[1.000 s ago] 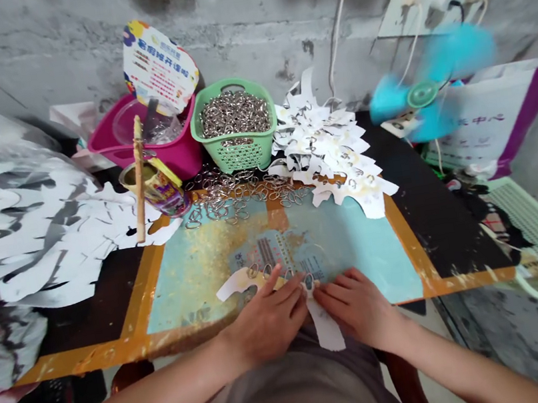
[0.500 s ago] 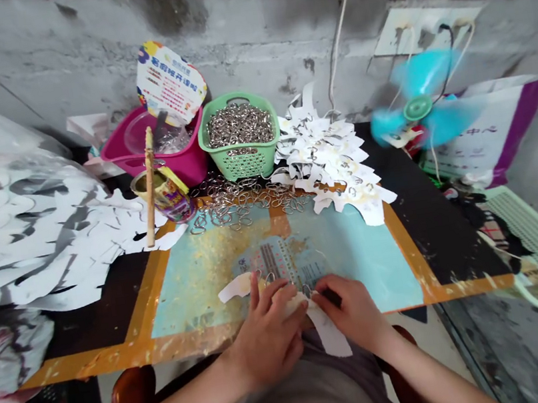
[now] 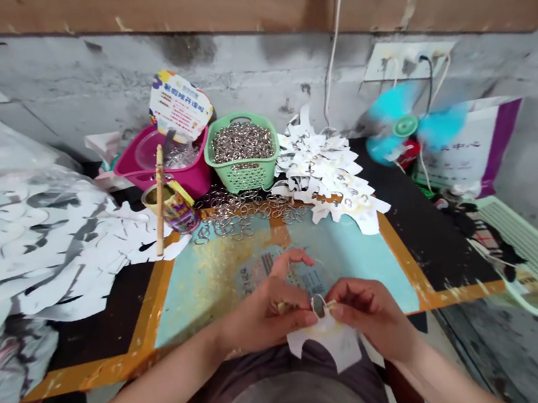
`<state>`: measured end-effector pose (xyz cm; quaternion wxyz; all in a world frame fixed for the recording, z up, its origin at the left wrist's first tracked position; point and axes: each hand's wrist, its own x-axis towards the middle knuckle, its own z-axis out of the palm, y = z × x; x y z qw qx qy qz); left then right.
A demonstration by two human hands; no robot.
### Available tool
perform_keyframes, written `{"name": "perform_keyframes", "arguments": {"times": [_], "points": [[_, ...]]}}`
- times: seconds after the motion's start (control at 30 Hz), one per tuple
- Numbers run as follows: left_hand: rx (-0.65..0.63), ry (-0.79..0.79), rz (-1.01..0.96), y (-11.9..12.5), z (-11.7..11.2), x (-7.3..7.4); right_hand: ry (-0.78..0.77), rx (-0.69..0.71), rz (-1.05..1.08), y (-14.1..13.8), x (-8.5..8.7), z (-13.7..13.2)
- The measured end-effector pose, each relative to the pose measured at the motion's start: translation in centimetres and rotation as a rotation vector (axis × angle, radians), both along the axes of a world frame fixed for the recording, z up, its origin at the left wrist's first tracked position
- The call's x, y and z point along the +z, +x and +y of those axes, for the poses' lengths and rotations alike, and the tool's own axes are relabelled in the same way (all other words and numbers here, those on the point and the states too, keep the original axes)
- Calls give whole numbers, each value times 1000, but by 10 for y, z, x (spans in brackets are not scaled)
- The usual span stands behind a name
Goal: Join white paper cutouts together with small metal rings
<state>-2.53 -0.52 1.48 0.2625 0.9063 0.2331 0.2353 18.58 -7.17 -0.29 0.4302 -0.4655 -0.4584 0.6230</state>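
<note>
A white cut-out piece (image 3: 326,342) hangs between my hands at the table's front edge, its lower part over my lap. A metal ring (image 3: 318,302) stands up at its top edge. My left hand (image 3: 273,312) pinches the piece's left side by the ring between thumb and a bent finger, other fingers lifted. On the other side, my right hand (image 3: 369,311) closes thumb and fingertips on the top right edge. Behind them lies a blue work mat (image 3: 359,262) smeared with yellowish residue. Whether the ring is fastened to the piece is hidden by my fingers.
Loose rings (image 3: 245,212) lie before a green basket (image 3: 250,176) full of rings. A stick (image 3: 160,201) rests across an open can (image 3: 183,214). White pieces with rings (image 3: 327,166) are stacked right; plain white cut-outs (image 3: 70,258) cover the left. A fan (image 3: 405,126) spins at right.
My hands have shifted slightly right with the white piece, which now hangs turned with its ring upright between them. My left fingers have lifted off it. The view has tilted up.
</note>
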Motion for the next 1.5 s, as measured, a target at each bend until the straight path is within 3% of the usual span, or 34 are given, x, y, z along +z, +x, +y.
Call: {"name": "perform_keyframes", "arguments": {"times": [0.1,0.17,0.37,0.47,0.6,0.7,0.8,1.0,1.13,1.23,1.4,1.5], "points": [[-21,-187,-59,-1,-4,-6,-153,-22,256,-1,-11,3],[36,-222,-101,-2,-5,-10,-211,29,312,0,-14,7],[101,-170,-99,-1,-4,-9,-64,172,87,-4,-4,15],[142,-291,-172,1,-9,-13,-13,159,100,-10,-2,12],[97,-459,-256,1,-13,-23,-3,182,132,-8,-9,11],[107,-374,-222,-2,-8,-27,-44,219,191,-1,-15,14],[110,-278,-186,-5,-1,-27,-64,164,164,1,-19,16],[114,-247,-149,-2,-3,-31,-150,120,267,-1,-26,18],[57,-189,-150,-1,2,-28,-25,153,297,6,-23,28],[6,-201,-153,-1,7,-23,84,171,189,8,-16,33],[-1,-184,-114,-2,9,-15,239,98,-201,4,-2,35],[-19,-163,-72,0,8,-13,292,146,-314,1,7,35]]}}
